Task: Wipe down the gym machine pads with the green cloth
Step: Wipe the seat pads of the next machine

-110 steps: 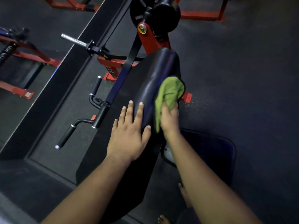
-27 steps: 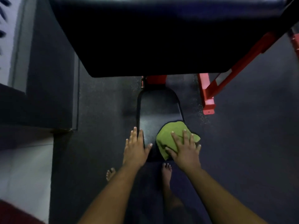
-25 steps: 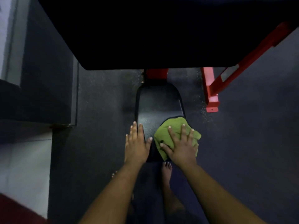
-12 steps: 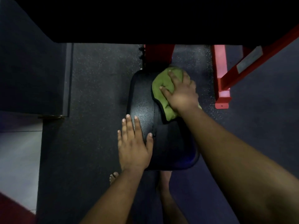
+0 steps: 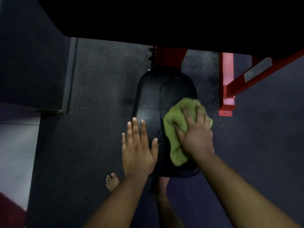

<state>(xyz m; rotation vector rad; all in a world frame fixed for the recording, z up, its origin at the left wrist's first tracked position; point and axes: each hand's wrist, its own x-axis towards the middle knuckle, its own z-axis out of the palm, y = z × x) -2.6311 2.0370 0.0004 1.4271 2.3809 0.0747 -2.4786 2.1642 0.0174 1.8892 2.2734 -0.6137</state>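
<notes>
A small black seat pad (image 5: 153,102) lies below me, its surface speckled with damp spots. My right hand (image 5: 195,135) presses the crumpled green cloth (image 5: 176,127) flat onto the right half of the pad, fingers spread over it and blurred by motion. My left hand (image 5: 139,145) rests flat on the pad's left edge with straight fingers. The large black chest pad (image 5: 164,18) fills the top of the view and hides the rest of the machine.
Red frame legs (image 5: 227,86) stand on the dark rubber floor right of the seat, and a red post (image 5: 169,56) joins the seat's far end. My bare feet (image 5: 112,181) are beneath the seat's near edge. A pale tiled floor strip (image 5: 14,153) lies at the left.
My right hand has dragged the cloth from the seat's far end back toward me along its right side. The left hand stays on the left edge.
</notes>
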